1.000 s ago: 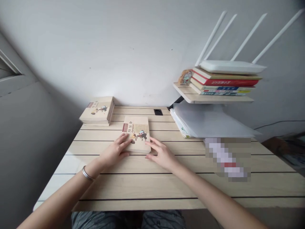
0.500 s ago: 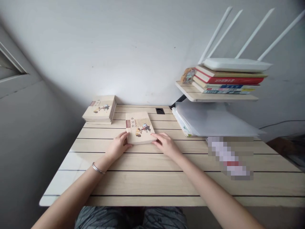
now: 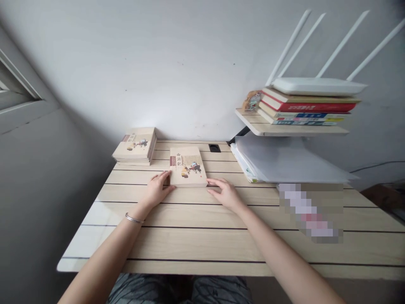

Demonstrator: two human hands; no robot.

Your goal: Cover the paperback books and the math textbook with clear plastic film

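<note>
step in hand, as i judge it: squaring up the thick beige paperback book [image 3: 190, 166], its cover printed with dark characters and a small painted scene. it lies flat, cover up, on the pale wood-grain table [image 3: 196, 245], between my two hands, to the right of a stack of matching beige books [image 3: 134, 147].

hands: my left hand [image 3: 155, 190], silver metal bracelet [image 3: 134, 218] at its wrist, has loosely curved fingers against the book's left edge, thumb by the near corner. my right hand [image 3: 228, 194] touches the near right corner with its fingertips, thumb spread just below. neither is closed around the book.

next move, my judgement: calls for light, even pressure from both sides; any lift would first need fingers under the edge.

materials: cover looks matte and card-like; the book is a firm rectangular slab. tabletop looks smooth, cut by thin dark lines. well to the right, translucent plastic sheets [image 3: 278, 162] lie below a wood-grain raised shelf [image 3: 249, 121]. a pixelated patch in front: cannot tell what it is.
</note>
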